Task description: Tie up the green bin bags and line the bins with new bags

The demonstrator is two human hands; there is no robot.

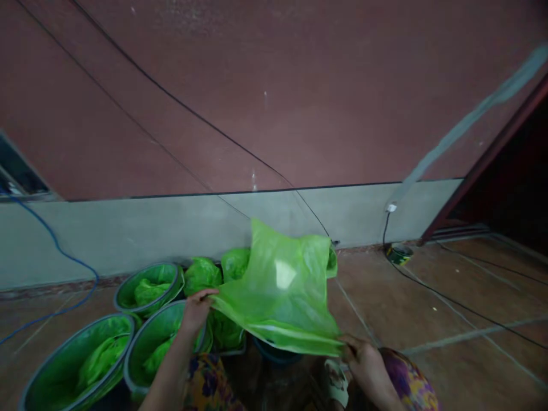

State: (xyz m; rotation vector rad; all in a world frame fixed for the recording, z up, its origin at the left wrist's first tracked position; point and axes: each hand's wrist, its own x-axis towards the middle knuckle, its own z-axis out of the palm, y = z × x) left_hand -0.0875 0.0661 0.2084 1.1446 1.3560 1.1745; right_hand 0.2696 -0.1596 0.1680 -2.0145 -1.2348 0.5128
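Note:
A thin, green plastic bag [291,285] is spread out in front of me, its body billowing up and away. My left hand [197,311] pinches the bag's near left corner, fingers closed. At the near right corner my right hand [363,362] grips the same edge. Below the bag, the dark rim of a bucket [276,354] partly shows between my legs; the bag hides the rest of it. Left of the bag stand buckets lined with green bags, among them a near-left bucket [29,394] and a bucket beside my left forearm [132,365].
Another lined bucket [177,279] and green bags [202,274] sit by the wall [171,228]. A blue cable [57,242] crosses the floor at left. On the right, a tin [399,254] stands near a black cable [454,308]. A dark doorway [505,171] opens at far right.

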